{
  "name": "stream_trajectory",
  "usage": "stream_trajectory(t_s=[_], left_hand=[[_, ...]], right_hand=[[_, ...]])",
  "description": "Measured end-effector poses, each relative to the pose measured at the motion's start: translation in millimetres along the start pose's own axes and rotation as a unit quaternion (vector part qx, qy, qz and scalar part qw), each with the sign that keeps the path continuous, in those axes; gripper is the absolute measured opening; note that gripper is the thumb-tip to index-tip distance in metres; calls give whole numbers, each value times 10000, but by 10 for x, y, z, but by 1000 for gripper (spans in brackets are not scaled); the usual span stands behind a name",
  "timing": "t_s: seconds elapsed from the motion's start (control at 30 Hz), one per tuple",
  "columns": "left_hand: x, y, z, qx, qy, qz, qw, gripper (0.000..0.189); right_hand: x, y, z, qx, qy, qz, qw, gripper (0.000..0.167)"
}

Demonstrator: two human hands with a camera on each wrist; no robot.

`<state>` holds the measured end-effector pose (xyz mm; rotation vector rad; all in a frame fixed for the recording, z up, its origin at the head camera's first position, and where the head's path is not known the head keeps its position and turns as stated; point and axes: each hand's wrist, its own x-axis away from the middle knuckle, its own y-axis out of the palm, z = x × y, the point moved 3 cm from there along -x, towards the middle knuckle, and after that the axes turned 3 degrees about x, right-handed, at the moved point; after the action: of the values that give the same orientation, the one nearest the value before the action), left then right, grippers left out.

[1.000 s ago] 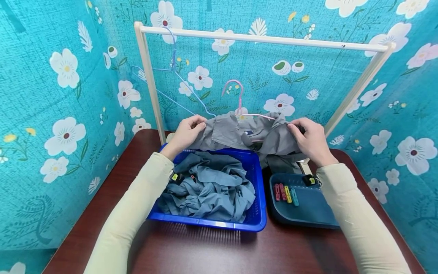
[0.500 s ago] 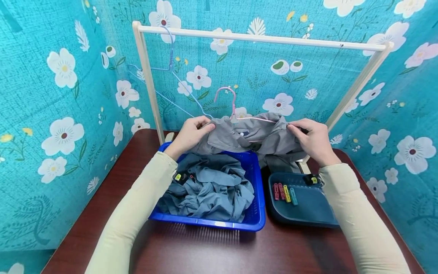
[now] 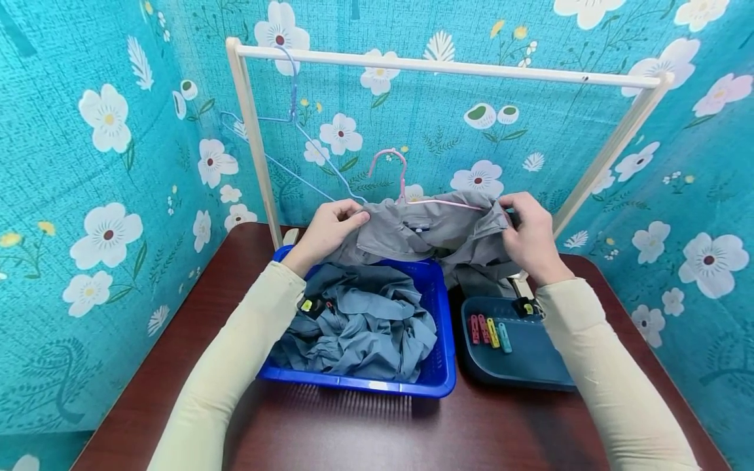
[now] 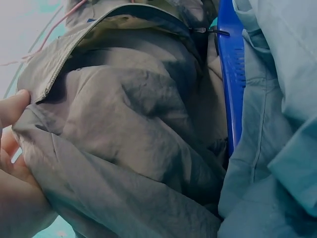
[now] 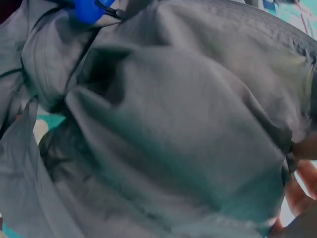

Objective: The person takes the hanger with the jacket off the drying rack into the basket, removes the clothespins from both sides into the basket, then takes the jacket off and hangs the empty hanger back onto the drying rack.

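A grey zip-front jacket [image 3: 383, 232] is stretched between my two hands behind the blue basket. My left hand [image 3: 330, 229] pinches its left shoulder between thumb and fingers. At the other shoulder, my right hand [image 3: 528, 232] grips the cloth near the collar. A pink hanger [image 3: 403, 176] stands with its hook up out of the neck opening, one arm running inside toward the right shoulder. In the left wrist view the jacket's open zip edge [image 4: 62, 67] curves up from the thumb. The right wrist view is mostly filled by grey cloth [image 5: 183, 124], with fingertips at its edge.
The blue basket [image 3: 446, 327] holds crumpled blue-grey clothing [image 3: 365, 327]. Right of it, a dark tray [image 3: 530, 360] holds several clothes pegs [image 3: 491, 333]. A wooden rack [image 3: 442, 65] spans the back, with a blue hanger [image 3: 293, 98] hooked at its left end.
The pink hanger has shifted left and slightly down. My left hand has moved slightly right, then stayed. My right hand has lifted and pulled the right shoulder up along the hanger's arm.
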<state>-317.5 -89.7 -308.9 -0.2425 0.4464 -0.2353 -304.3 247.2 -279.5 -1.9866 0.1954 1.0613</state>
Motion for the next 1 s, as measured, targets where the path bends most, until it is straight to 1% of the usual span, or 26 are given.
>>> stream_trajectory(t_s=[0.07, 0.1, 0.17, 0.23, 0.3, 0.37, 0.47, 0.53, 0.6, 0.67, 0.7, 0.8, 0.9, 0.93, 1.0], left_hand=[[-4, 15, -3, -4, 23, 25, 10000, 17], [-5, 21, 0, -25, 32, 40, 10000, 17], [-6, 31, 9, -69, 29, 40, 10000, 17], [-6, 46, 20, -90, -3, 9, 10000, 17], [-6, 60, 33, -90, -8, -5, 10000, 17], [21, 72, 126, -98, -76, -23, 9999, 17], [66, 80, 263, -149, -101, -12, 9998, 18], [62, 82, 260, -169, -154, -17, 9997, 18], [32, 79, 162, -173, -114, 0, 9998, 19], [-2, 76, 57, -162, -100, 9, 9998, 19], [-20, 74, 6, -141, -90, 3, 9999, 20], [-16, 72, 1, -88, -62, -5, 9999, 19], [-8, 68, 5, -24, -79, -28, 10000, 18], [-3, 65, 9, -22, -88, -16, 10000, 18], [2, 55, 6, -53, -102, 13, 9999, 19]], right_hand=[[-7, 39, -38, -28, -177, -91, 9998, 22], [-8, 55, -57, -94, -187, -182, 9996, 26], [0, 80, -88, -220, -118, -379, 9990, 33], [11, 91, -118, -298, -5, -475, 9984, 34], [20, 102, -144, -304, 156, -543, 9979, 37], [11, 118, -179, -219, 386, -584, 9973, 42], [-17, 151, -231, 20, 893, -790, 9929, 49], [-40, 169, -269, 155, 1208, -947, 9880, 51], [-57, 186, -291, 248, 1398, -1058, 9842, 50], [-71, 197, -310, 239, 1476, -1039, 9833, 46], [-78, 206, -314, 188, 1449, -989, 9843, 42], [-98, 225, -333, 16, 1091, -744, 9912, 34], [-111, 245, -356, 41, 463, -581, 9972, 41], [-111, 248, -370, 87, 264, -576, 9980, 41], [-109, 257, -384, 145, 17, -655, 9977, 38]])
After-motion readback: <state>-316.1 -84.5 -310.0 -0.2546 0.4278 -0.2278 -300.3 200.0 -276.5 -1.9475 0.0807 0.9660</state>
